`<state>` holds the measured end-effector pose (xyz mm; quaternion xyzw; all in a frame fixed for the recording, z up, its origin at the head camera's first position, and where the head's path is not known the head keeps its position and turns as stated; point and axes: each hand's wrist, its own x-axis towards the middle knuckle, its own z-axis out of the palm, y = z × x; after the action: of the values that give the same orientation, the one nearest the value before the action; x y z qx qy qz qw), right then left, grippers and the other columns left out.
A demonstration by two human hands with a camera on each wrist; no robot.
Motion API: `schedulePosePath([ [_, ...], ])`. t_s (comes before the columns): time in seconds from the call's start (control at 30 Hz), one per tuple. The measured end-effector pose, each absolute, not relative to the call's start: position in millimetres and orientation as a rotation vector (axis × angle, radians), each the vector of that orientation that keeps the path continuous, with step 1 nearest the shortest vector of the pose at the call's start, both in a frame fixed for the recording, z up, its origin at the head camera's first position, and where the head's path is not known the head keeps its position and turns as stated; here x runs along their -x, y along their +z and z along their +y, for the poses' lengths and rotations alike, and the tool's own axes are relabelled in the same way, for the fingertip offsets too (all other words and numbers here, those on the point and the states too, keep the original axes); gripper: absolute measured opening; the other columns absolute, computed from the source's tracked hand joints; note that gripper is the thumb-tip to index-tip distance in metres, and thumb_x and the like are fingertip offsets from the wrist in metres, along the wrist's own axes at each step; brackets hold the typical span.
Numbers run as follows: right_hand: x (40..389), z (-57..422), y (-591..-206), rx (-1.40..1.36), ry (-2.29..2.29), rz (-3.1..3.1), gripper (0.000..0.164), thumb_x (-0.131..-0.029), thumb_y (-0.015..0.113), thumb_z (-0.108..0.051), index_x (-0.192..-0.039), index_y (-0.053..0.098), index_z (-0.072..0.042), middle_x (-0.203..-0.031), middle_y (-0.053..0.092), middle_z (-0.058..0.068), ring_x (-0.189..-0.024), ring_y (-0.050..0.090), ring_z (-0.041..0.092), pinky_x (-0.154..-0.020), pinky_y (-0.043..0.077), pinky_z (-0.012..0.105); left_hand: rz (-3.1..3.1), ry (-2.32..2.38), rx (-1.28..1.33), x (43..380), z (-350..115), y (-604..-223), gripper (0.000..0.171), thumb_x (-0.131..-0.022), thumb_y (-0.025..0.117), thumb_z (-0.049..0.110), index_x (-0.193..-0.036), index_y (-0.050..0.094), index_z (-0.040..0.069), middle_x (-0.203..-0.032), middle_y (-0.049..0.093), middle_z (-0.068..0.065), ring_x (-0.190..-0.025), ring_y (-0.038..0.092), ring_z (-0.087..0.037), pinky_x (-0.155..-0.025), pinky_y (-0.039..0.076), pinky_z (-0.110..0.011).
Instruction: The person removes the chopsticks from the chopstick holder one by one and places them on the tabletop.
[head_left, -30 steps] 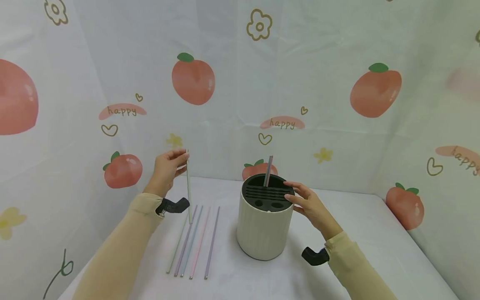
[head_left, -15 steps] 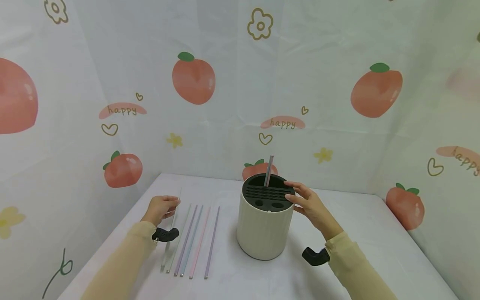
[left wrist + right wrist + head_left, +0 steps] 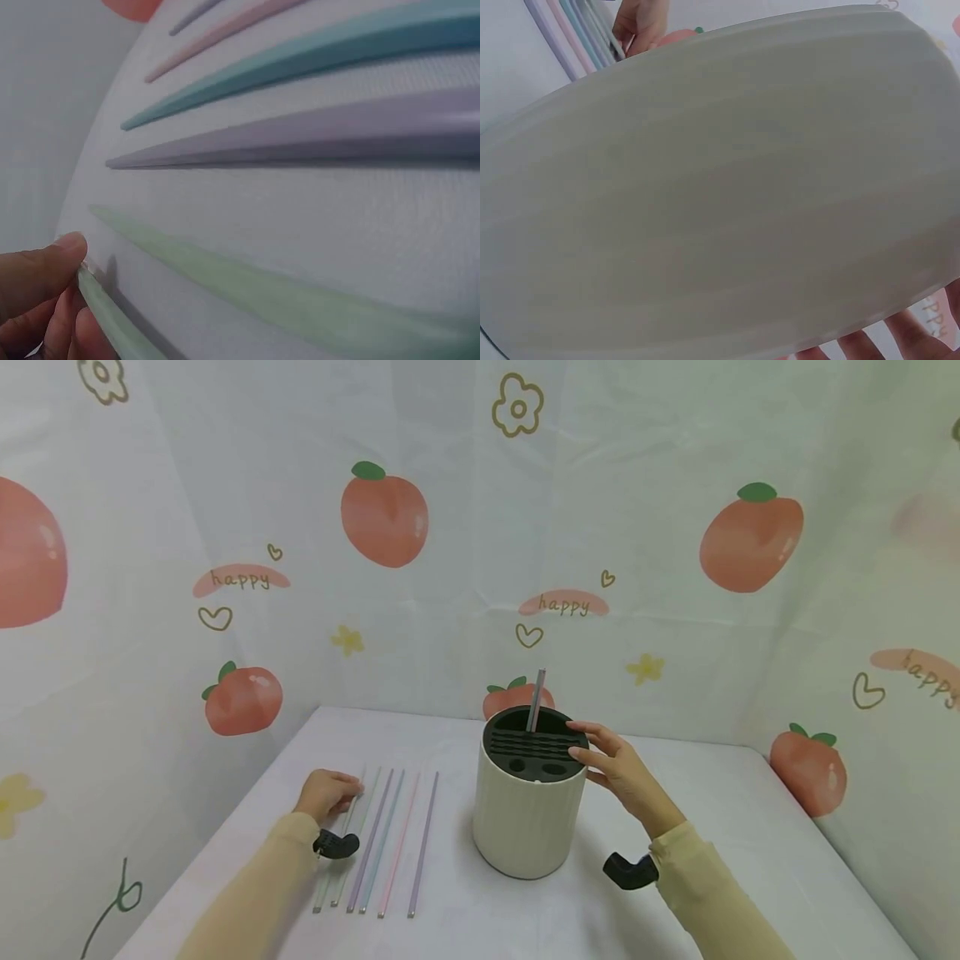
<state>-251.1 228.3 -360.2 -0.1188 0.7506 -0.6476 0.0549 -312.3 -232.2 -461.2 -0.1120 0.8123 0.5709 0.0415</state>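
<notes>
My left hand is low over the left of the table, pinching the far end of a pale green chopstick between thumb and fingers. Beside it lies a second pale green chopstick. Further right come a purple chopstick, a blue one, a pink one and another purple chopstick, roughly parallel. The cream utensil holder with a black slotted top stands upright. Chopsticks lean in its rear opening. My right hand rests extended fingers on the holder's right rim and side.
The white-covered table reaches back to a fabric backdrop printed with peaches and flowers. Black wrist cameras sit at both cuffs. In the right wrist view the holder's wall fills most of the picture.
My left hand has come down from above the row with the green chopstick, which now lies along the row's left side. My right hand and the holder have stayed put.
</notes>
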Motion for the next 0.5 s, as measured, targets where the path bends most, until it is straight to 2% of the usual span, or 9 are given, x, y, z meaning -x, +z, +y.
schedulePosePath([
  [0.27,251.4,228.7,-360.0,0.376,-1.956,2.297,0.055,-0.096,0.060,-0.023,-0.145,0.039,-0.007,-0.152,0.033,0.018,-0.119,0.052,0.009,-0.110,0.035,0.055,2.598,1.623,0.282,317.4,-230.7,-467.2,0.024,-0.077,0.074,0.003,-0.095,0.068,-0.011,-0.064,0.062,0.001,-0.049,0.052,-0.004,-0.048,0.049,-0.016],
  [0.5,251.5,228.4,-360.3,0.374,-1.964,2.283,0.054,-0.096,0.059,-0.022,-0.145,0.040,-0.008,-0.153,0.032,0.017,-0.120,0.051,0.008,-0.111,0.034,0.055,2.609,1.599,0.273,317.3,-230.4,-468.1,0.024,-0.077,0.075,0.002,-0.096,0.068,-0.011,-0.065,0.064,-0.001,-0.050,0.054,-0.005,-0.049,0.050,-0.017],
])
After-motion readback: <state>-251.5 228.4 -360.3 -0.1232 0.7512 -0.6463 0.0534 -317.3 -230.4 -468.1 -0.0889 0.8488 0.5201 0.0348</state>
